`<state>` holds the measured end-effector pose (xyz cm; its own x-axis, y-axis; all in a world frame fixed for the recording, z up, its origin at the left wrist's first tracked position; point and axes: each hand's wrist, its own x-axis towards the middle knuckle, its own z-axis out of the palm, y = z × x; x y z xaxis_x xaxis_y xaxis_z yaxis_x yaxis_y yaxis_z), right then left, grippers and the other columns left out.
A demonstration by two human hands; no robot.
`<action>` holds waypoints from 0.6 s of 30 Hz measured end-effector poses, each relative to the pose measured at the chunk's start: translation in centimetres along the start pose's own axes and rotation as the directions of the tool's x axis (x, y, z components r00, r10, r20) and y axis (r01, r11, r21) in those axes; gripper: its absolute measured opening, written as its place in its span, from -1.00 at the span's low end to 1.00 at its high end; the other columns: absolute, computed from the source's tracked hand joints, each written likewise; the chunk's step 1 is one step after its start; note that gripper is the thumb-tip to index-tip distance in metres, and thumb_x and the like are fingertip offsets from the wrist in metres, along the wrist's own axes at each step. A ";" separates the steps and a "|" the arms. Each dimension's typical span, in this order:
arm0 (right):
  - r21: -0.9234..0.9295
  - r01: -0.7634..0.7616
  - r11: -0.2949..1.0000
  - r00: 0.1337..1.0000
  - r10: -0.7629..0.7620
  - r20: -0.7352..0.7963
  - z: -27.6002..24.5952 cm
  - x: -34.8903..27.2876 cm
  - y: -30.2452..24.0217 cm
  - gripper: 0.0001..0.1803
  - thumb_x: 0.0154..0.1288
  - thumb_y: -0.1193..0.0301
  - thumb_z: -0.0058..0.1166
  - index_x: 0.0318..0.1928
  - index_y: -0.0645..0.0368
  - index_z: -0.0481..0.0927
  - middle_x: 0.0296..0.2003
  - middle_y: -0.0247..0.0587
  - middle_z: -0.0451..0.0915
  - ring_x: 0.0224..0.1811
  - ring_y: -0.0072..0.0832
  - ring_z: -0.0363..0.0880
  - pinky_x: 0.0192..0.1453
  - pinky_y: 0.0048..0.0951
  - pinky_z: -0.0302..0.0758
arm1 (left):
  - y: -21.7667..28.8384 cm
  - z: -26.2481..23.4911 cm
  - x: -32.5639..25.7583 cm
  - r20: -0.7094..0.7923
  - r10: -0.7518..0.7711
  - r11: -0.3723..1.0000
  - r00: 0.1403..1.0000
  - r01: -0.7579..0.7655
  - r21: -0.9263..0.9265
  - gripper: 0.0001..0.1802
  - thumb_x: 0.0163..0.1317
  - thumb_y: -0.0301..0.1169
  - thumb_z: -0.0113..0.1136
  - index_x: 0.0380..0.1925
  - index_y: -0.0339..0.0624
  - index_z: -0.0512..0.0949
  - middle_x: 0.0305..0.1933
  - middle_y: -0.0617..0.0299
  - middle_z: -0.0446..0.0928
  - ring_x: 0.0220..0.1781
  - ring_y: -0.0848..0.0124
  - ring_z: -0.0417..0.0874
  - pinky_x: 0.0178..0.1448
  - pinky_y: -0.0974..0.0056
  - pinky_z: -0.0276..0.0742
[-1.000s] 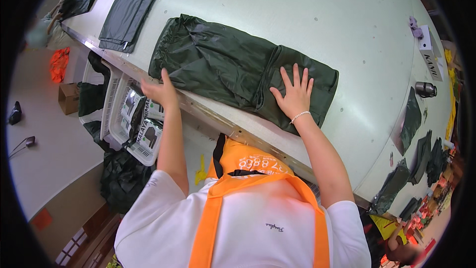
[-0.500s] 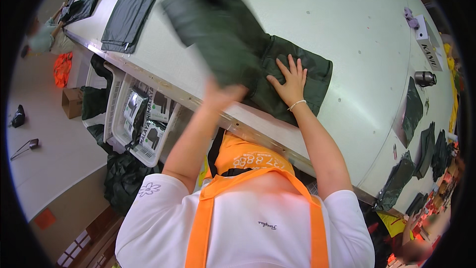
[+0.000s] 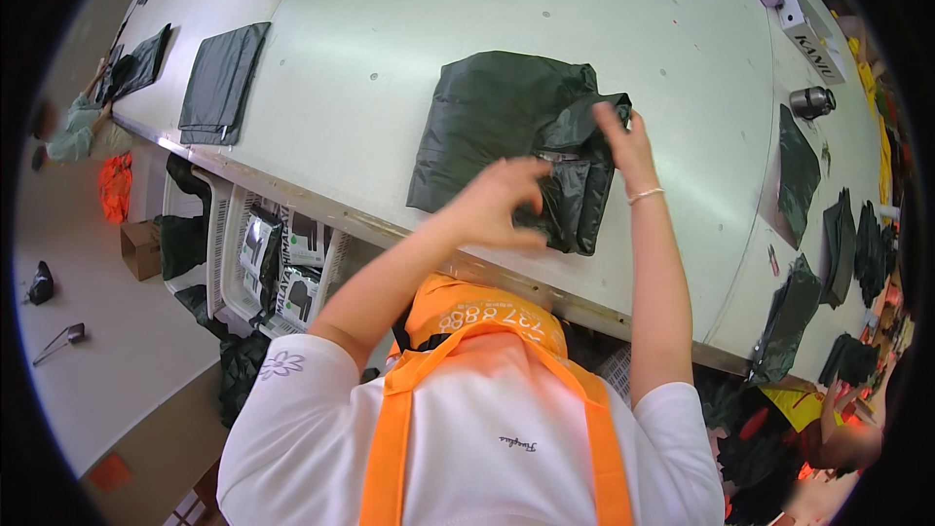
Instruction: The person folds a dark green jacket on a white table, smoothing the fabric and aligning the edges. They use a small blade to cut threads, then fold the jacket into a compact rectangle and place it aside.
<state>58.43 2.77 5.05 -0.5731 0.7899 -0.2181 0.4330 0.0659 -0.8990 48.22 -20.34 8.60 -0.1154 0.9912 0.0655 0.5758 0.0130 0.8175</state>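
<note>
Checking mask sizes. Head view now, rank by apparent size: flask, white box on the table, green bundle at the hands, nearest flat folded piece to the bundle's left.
1. Green bundle
2. Flat folded piece
3. White box
4. Flask

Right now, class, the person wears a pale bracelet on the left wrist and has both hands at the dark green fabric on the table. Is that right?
Not quite: the head view shows the pale bracelet at the right hand, not the left hand. Both hands are indeed at the dark green fabric on the table.
</note>
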 end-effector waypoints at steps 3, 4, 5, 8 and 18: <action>0.186 -0.056 0.981 0.998 0.051 0.028 0.6 -1.6 0.4 -0.40 0.01 0.22 0.29 0.01 0.32 0.43 -0.15 -0.10 0.59 -0.08 -0.31 0.56 0.03 -0.36 0.45 | -2.1 -5.3 3.6 -0.464 0.066 0.968 0.884 0.057 0.246 -0.44 -0.05 -0.29 0.37 0.02 -0.12 0.47 0.26 -0.01 0.33 0.29 0.02 0.32 0.31 0.04 0.25; 0.478 -0.188 0.858 0.981 0.146 0.125 0.4 -1.4 0.9 -0.41 0.01 0.26 0.28 0.01 0.31 0.44 -0.14 -0.10 0.59 -0.06 -0.31 0.55 0.03 -0.36 0.46 | -3.3 -6.4 4.7 -0.478 0.030 0.922 0.878 0.161 0.352 -0.34 0.03 -0.21 0.32 0.17 -0.07 0.39 0.31 0.01 0.27 0.35 0.05 0.24 0.36 0.04 0.17; 0.466 -0.175 0.868 0.984 0.132 0.123 0.3 -1.6 0.8 -0.43 0.02 0.27 0.27 0.02 0.31 0.44 -0.14 -0.09 0.59 -0.07 -0.31 0.55 0.03 -0.36 0.45 | -5.5 -6.8 5.6 -0.462 0.025 0.868 0.886 0.210 0.451 -0.32 0.12 -0.10 0.24 0.24 -0.03 0.33 0.36 0.02 0.21 0.39 0.07 0.18 0.40 0.04 0.09; 0.030 -0.147 0.989 0.989 0.148 -0.025 0.2 -2.2 1.3 -0.48 0.07 0.34 0.21 0.04 0.31 0.46 -0.10 -0.05 0.57 -0.02 -0.25 0.52 0.08 -0.34 0.42 | -9.7 -5.5 6.4 -0.343 -0.086 0.781 0.935 0.277 0.560 -0.37 0.21 -0.06 0.12 0.26 0.02 0.30 0.38 0.07 0.19 0.41 0.10 0.15 0.44 -0.06 -0.04; -0.654 0.517 0.552 0.854 -0.281 0.438 3.0 5.5 -3.9 -0.30 -0.04 0.02 0.32 0.03 0.22 0.52 0.01 -0.02 0.53 0.10 -0.15 0.44 0.17 -0.27 0.39 | -3.0 -4.0 0.2 -0.311 0.189 0.912 0.931 -0.049 0.408 -0.12 -0.11 0.06 0.36 0.24 0.02 0.31 0.38 0.13 0.20 0.43 0.12 0.14 0.44 -0.15 -0.12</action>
<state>51.50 5.00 6.16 -0.9158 0.3892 -0.0997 0.3978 0.8437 -0.3604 43.23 -20.68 8.48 -0.2499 0.8846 0.3938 0.8608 0.0168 0.5087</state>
